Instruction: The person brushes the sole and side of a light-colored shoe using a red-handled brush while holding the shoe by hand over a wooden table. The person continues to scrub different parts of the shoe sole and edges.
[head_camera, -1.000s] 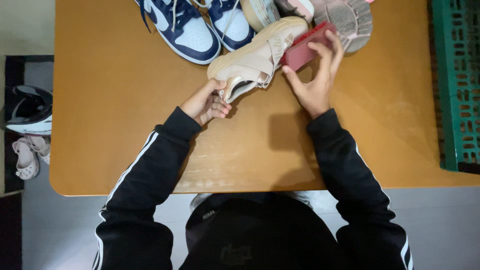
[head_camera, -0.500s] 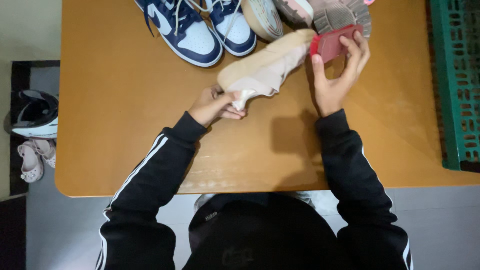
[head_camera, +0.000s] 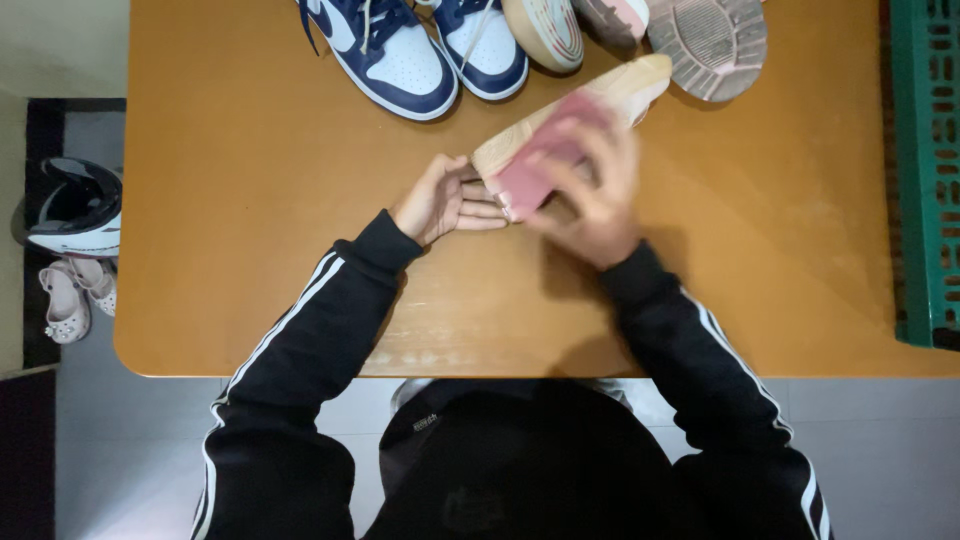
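My left hand (head_camera: 446, 198) grips the heel end of a beige shoe (head_camera: 618, 88), which lies tilted on its side above the orange table (head_camera: 240, 200), toe pointing up right. My right hand (head_camera: 592, 196), blurred by motion, holds a red brush (head_camera: 535, 172) pressed against the shoe's side near the heel. Both arms wear black sleeves with white stripes.
A pair of navy and white sneakers (head_camera: 400, 50) sits at the table's far edge, with other shoes, soles up (head_camera: 708, 35), to their right. A green crate (head_camera: 925, 170) stands at the right edge. On the floor at left lie a helmet-like object (head_camera: 75, 205) and small pink sandals (head_camera: 70, 300).
My right hand has swept the red brush from the shoe's toe down left to near the heel. The shoe has rolled slightly in my left hand.
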